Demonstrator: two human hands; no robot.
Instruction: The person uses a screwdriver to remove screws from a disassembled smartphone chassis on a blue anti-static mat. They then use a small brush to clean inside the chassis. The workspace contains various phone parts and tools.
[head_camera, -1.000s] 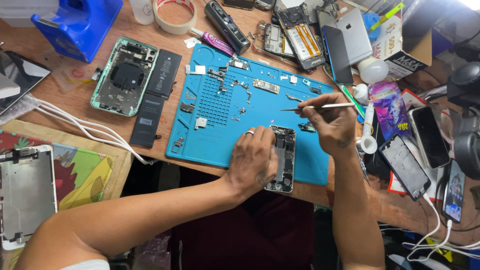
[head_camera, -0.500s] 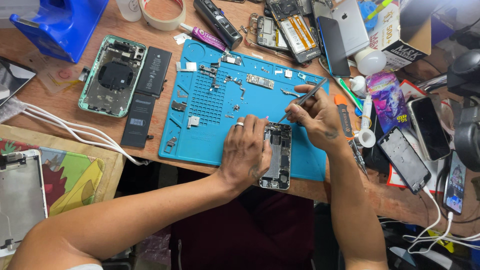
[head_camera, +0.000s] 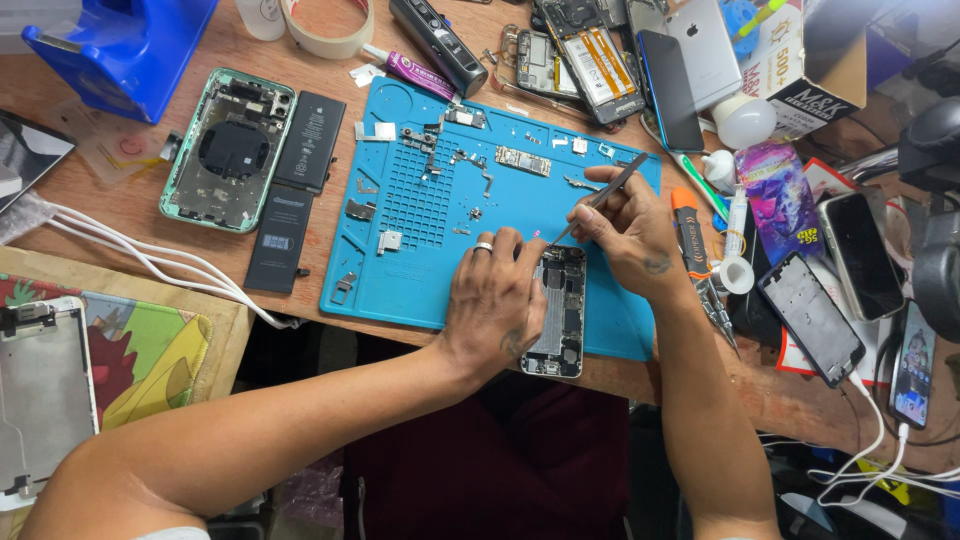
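Lying under left fingers (head_camera: 500, 262): phone (head_camera: 560, 315)

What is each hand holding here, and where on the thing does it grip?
The right hand pinches tweezers around their middle. The left hand holds down the opened phone, pressing on its left side.
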